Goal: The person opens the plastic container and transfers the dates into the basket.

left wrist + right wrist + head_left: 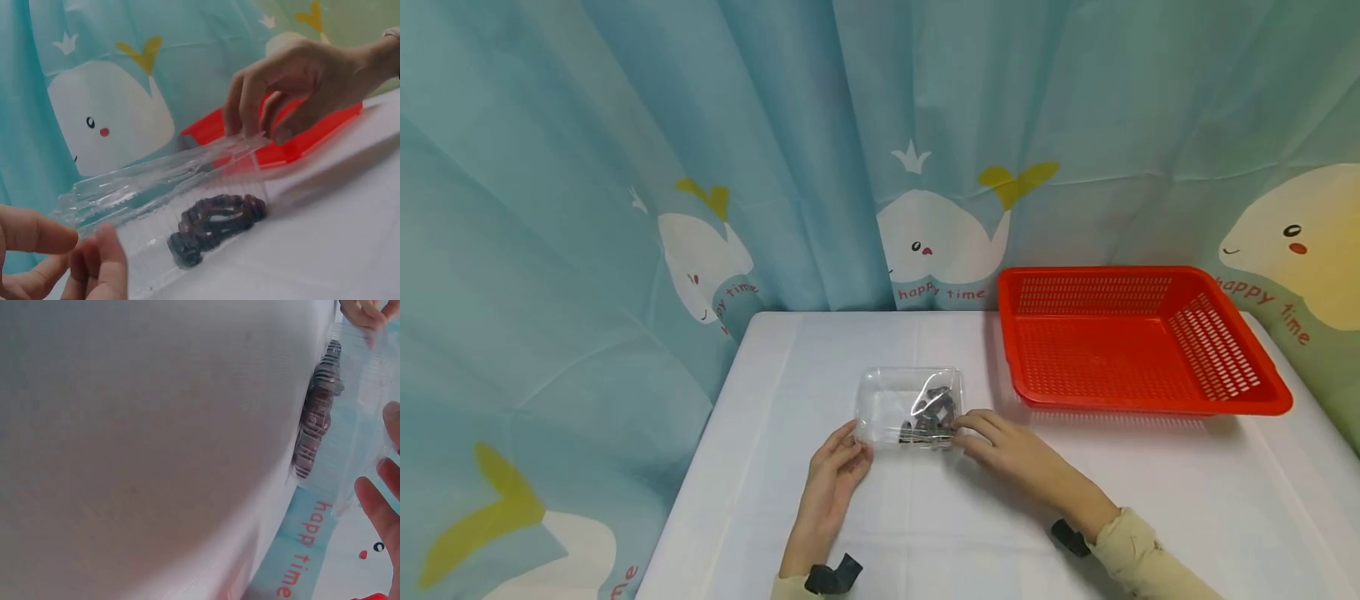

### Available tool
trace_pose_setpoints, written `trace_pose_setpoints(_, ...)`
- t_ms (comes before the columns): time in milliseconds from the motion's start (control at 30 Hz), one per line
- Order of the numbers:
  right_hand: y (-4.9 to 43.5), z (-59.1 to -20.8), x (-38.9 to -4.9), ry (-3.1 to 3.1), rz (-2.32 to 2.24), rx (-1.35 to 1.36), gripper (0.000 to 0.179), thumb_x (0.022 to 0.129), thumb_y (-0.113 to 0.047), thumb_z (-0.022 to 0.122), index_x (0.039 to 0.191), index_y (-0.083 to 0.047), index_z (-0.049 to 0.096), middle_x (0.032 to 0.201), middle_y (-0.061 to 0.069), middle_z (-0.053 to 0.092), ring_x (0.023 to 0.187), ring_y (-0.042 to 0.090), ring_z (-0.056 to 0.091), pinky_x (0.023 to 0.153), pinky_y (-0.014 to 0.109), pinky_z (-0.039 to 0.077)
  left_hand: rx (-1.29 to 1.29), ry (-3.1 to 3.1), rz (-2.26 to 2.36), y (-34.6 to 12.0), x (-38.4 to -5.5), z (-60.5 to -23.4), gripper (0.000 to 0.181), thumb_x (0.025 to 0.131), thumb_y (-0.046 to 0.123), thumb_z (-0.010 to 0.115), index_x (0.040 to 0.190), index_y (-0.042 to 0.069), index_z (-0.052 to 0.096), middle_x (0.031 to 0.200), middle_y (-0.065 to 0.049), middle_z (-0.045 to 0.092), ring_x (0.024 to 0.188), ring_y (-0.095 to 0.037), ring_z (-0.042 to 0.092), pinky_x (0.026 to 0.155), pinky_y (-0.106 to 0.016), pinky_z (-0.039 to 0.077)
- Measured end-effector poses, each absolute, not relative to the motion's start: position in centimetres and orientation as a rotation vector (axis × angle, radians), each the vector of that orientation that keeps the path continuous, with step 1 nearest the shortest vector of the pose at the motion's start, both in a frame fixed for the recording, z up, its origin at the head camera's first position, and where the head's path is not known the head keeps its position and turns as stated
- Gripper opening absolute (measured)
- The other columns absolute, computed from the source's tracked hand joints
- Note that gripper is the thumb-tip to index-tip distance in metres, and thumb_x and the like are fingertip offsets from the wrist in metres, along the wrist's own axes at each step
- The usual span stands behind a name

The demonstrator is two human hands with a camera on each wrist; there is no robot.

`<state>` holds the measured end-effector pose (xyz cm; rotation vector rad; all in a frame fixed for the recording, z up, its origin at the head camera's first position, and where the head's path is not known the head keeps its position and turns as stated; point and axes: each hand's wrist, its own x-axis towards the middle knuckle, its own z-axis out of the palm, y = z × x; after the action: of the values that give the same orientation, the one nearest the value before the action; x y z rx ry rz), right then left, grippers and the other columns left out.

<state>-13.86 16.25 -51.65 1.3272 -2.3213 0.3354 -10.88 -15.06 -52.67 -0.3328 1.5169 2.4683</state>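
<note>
I see blue curtain across the upper frame | white whale print with "happy time" lettering, just above centre | red basket, right side | white tabletop, lower middle

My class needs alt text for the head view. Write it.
A left hand and right hand hold the near corners of a clear plastic container of dark items on a white table. To its right stands a red plastic basket; behind hangs a whale-print curtain.
</note>
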Motion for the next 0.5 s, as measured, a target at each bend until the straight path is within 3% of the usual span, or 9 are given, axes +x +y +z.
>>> trace_pose_setpoints(233, 16.37, -51.22, -14.34, -2.334, 0.393, 1.362, 0.028, 0.092, -0.01, 0.066, 0.119, -0.017, 0.07, 0.131, 0.004, 0.066, 0.124, 0.022, 0.061, 0.102, 0.039, 0.058, -0.255, 1.511, 2.406, -15.47, -10.8, -52.92, 0.054, 0.106, 0.009, 0.053, 0.155, -0.004, 0.033, 0.114, -0.003, 0.057, 0.103, -0.012, 0.06, 0.095, -0.025, 0.058)
trace_pose_setpoints(500, 16.66, -51.04, -14.79, -2.344, 0.431, 1.385, 0.037, 0.085, -0.001, 0.072, 0.118, -0.019, 0.071, 0.131, 0.004, 0.067, 0.123, 0.021, 0.062, 0.099, 0.039, 0.06, -0.173, 1.627, 2.355, -15.93, -10.96, -53.65, 0.047, 0.106, 0.008, 0.055, 0.149, -0.001, 0.039, 0.116, -0.007, 0.06, 0.105, -0.015, 0.065, 0.094, -0.029, 0.061)
